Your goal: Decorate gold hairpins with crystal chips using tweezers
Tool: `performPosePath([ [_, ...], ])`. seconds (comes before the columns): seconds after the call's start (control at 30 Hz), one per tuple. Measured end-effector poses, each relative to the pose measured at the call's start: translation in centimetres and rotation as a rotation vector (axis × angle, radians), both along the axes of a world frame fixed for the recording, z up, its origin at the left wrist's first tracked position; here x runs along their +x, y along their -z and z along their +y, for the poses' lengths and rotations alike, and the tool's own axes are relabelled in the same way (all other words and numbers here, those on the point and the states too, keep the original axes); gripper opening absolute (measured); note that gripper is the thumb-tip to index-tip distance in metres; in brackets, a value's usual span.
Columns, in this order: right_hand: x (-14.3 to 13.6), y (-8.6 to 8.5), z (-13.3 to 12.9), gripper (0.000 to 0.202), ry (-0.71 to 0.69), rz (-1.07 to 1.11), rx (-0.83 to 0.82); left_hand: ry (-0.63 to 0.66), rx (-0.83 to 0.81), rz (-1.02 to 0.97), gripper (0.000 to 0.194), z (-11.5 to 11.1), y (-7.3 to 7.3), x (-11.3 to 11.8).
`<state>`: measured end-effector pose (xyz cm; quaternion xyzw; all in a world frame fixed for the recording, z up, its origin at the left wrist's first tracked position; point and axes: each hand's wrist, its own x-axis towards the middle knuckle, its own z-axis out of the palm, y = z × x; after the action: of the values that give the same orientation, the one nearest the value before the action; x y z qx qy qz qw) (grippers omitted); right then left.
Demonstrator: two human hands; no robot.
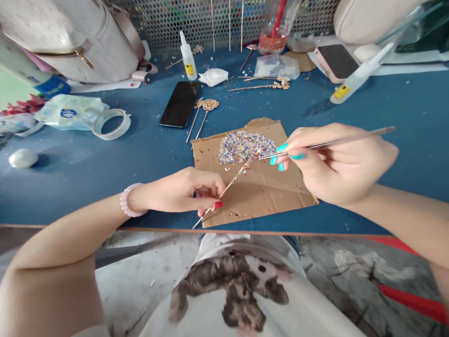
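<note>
My left hand (196, 189) is closed around the shaft of a thin gold hair stick (229, 184). The stick slants up to the right, and small stones show along its upper part. In my right hand (336, 164) is a pair of slim metal tweezers (340, 140), pinched between fingertips with turquoise nails. Their tip is close to the upper end of the stick; whether it touches or grips a stone is too small to tell. Behind that end lies a pile of glittering rhinestones (242, 145) on a piece of brown cardboard (266, 192).
Beyond the cardboard lie a black phone (180, 104) and several gold hair sticks (209, 105). Two glue bottles (188, 58) stand farther back, one at the right. A tape roll (111, 124) and a white backpack (80, 42) occupy the left. A perforated metal panel (175, 23) borders the back.
</note>
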<state>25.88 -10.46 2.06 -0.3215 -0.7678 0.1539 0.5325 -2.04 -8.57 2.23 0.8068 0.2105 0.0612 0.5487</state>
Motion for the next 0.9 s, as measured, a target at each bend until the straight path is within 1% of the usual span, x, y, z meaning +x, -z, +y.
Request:
performPosePath([
  [0.17, -0.04, -0.09, -0.09, 0.017, 0.011, -0.034, -0.032, 0.0, 0.0, -0.001, 0.013, 0.04, -0.02, 0.08],
  [0.33, 0.1, 0.21, -0.03, 0.016, 0.023, -0.044, -0.011, -0.002, -0.01, 0.012, 0.012, 0.03, -0.1, 0.15],
  [0.53, 0.38, 0.47, 0.06, 0.011, 0.007, -0.117, 0.124, -0.005, -0.022, 0.02, 0.011, 0.05, -0.04, 0.16],
  [0.63, 0.25, 0.41, 0.02, 0.011, 0.013, -0.105, 0.178, -0.003, -0.018, 0.018, 0.011, 0.09, 0.02, 0.13],
  [0.73, 0.07, 0.38, 0.08, 0.012, -0.019, -0.096, 0.24, -0.003, -0.024, 0.023, 0.012, 0.09, 0.01, 0.11],
  [0.9, -0.03, 0.4, 0.25, 0.012, -0.032, -0.11, 0.267, -0.006, -0.024, 0.028, 0.012, 0.06, 0.06, 0.02],
])
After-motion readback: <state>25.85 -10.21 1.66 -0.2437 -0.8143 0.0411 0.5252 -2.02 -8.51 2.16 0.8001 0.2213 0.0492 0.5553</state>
